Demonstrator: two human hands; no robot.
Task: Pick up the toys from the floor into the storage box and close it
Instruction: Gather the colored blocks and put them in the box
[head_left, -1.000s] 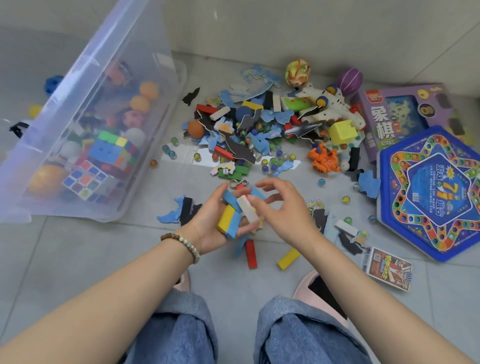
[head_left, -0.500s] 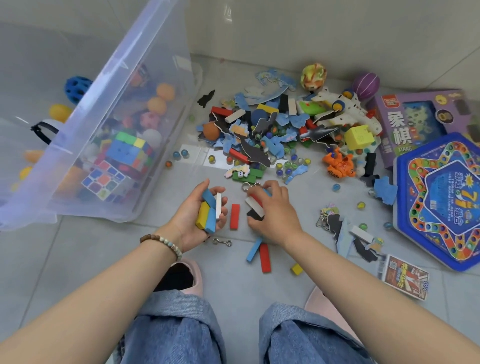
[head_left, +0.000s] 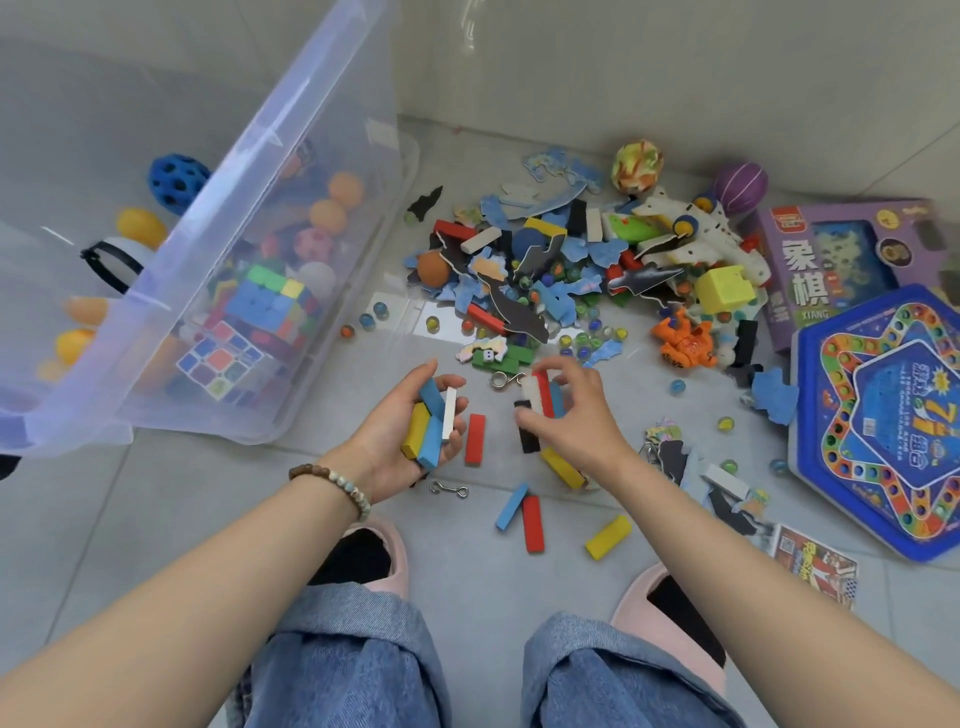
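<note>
On the tile floor (head_left: 156, 519) before our knees, we gather loose blocks (head_left: 533, 522) into both hands. To do this well, we judge it best to take the nearest strays first, the red block (head_left: 475, 438) between our hands and then those nearer our feet, before carrying the lot to the storage box (head_left: 291, 156), which stands open and part filled at our left. Our left hand (head_left: 410, 421) cups a yellow, blue and white stack, fingers curled round it. Our right hand (head_left: 571, 415) pinches white, red, blue and black blocks under bent fingertips.
</note>
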